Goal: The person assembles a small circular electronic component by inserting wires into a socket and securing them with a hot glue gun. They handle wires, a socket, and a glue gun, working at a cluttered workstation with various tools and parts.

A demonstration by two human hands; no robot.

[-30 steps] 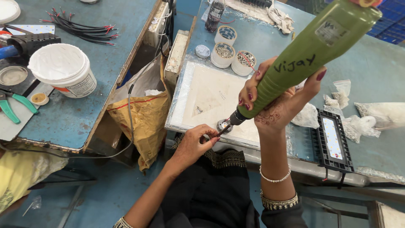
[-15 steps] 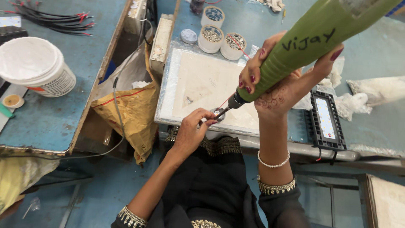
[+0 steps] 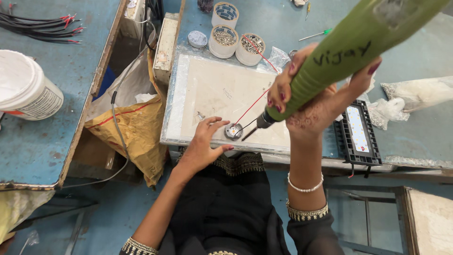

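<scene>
The single head camera is looking steeply down, close above the right hand [image 3: 321, 101], which is gripping the green driver [image 3: 349, 52] below the lens.

Olive-green power screwdriver [image 3: 349, 52], red-painted nails on right hand [image 3: 321, 101], silver round part [image 3: 233, 131] with red and black wires, off-white mat [image 3: 226, 94], blue surface [image 3: 292, 28], white bucket [image 3: 23, 92], yellow sack [image 3: 134, 134]
</scene>
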